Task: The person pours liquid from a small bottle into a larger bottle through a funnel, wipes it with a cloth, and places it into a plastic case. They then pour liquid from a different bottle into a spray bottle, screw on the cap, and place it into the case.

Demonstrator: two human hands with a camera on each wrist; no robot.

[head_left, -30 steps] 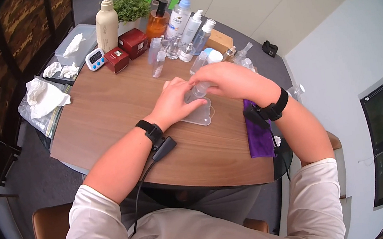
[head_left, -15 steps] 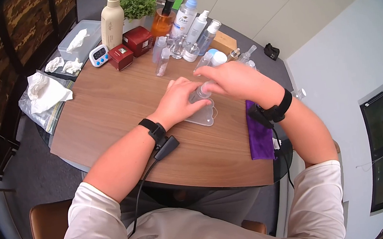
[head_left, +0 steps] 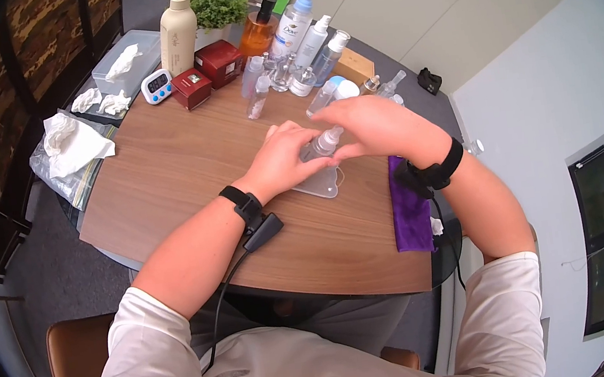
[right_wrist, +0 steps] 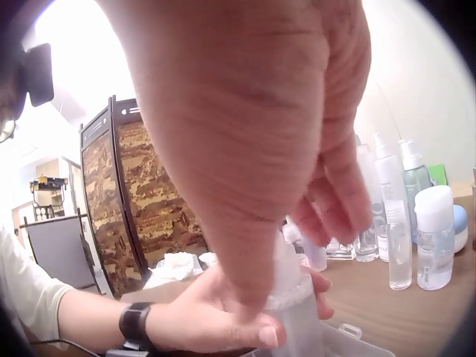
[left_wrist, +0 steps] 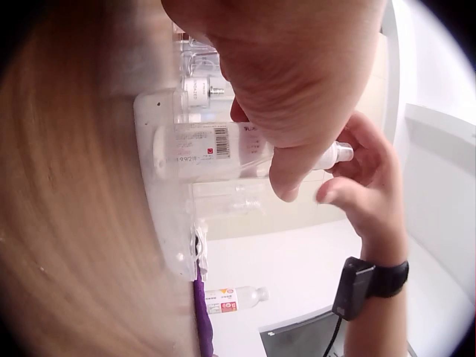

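Observation:
My left hand [head_left: 284, 159] grips the upper part of a clear spray bottle [left_wrist: 212, 151], its thumb across the near side. A label with a barcode shows below the fingers, and a pale nozzle [left_wrist: 341, 154] sticks out above them. The bottle stands upright on a translucent tray [head_left: 323, 186] with a thin raised edge. My right hand [head_left: 379, 126] arches beside the bottle's top. Its fingers and thumb are spread around the nozzle, and a gap shows between thumb and nozzle in the left wrist view.
Behind the hands stand a beige pump bottle [head_left: 178, 41], red boxes [head_left: 218, 64], an amber bottle [head_left: 257, 36] and several clear bottles. A white-blue timer [head_left: 157, 88] and crumpled tissues [head_left: 114, 103] are at the left. A purple cloth [head_left: 411, 216] hangs near the right edge.
My right hand has shifted slightly right and its fingers have loosened around the bottle's top, leaving the nozzle more exposed. The left hand keeps its hold. The head view has tilted slightly.

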